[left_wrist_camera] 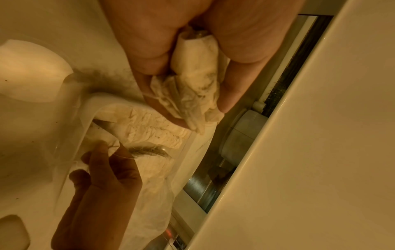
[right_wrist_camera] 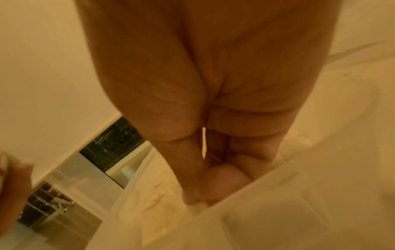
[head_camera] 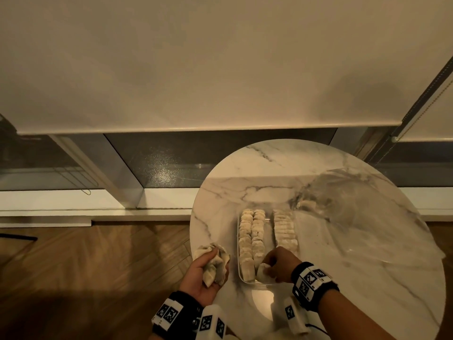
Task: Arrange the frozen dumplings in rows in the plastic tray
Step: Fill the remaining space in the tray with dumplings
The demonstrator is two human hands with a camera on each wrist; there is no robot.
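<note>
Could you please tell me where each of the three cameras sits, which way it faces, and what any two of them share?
Head: worn on the head, looking forward and down at the marble table and window blind; both forearms, the left hand and the right hand show.
Left wrist: looks along the left palm at the dumplings it holds; the right hand's fingers appear below.
Right wrist: looks along the right hand into the plastic tray; blurred.
Shared: head and left wrist both show the rows of dumplings in the tray.
</note>
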